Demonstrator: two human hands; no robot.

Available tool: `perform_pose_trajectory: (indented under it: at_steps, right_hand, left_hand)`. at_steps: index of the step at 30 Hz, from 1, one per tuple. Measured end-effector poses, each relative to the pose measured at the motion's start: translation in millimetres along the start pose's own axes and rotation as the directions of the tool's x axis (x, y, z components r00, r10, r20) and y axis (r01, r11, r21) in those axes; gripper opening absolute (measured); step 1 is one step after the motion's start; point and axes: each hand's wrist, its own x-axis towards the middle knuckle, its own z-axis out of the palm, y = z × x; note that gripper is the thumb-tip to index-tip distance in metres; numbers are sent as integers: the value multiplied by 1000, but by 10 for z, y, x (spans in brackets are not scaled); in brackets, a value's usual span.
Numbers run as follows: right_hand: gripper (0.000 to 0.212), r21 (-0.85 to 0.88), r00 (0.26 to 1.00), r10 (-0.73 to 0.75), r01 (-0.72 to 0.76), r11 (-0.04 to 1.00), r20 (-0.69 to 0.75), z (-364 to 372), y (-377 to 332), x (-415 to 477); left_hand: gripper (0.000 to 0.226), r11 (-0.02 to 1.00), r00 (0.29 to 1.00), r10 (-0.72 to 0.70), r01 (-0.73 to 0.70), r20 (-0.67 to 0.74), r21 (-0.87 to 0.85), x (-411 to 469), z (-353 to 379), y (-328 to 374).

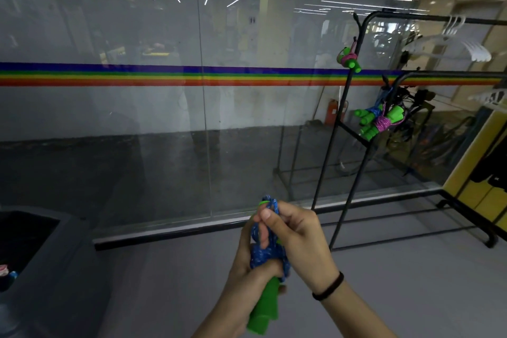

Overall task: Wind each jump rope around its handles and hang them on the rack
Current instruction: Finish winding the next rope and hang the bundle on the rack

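Low in the middle of the head view, a blue speckled jump rope (264, 254) is wound around its green handles (264, 307). My left hand (247, 266) grips the handles and the wound coil from the left. My right hand (296, 239) pinches a loop of the blue rope near the handles' top end. A black metal rack (354, 107) stands to the right. One wound pink rope with green handles (349, 59) hangs high on the rack. Lower on it hang more wound ropes, blue and pink, with green handles (380, 119).
A glass wall with a rainbow stripe (164, 74) fills the view ahead, its black base rail (170, 236) running along the floor. A dark bin (33, 244) sits at lower left. White hangers (452, 41) hang on the rack's top bar. Yellow panels (477, 173) stand at far right.
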Motion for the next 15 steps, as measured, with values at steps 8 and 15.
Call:
perform_pose_trajectory:
  at_steps: [8, 15]
  right_hand:
    - [23, 138, 985, 121, -103, 985, -126, -40, 81, 47]
    - [22, 73, 988, 119, -112, 991, -101, 110, 250, 75]
  left_hand:
    - [80, 999, 997, -44, 45, 61, 0, 17, -226, -40]
    - [67, 984, 982, -173, 176, 71, -38, 55, -515, -135]
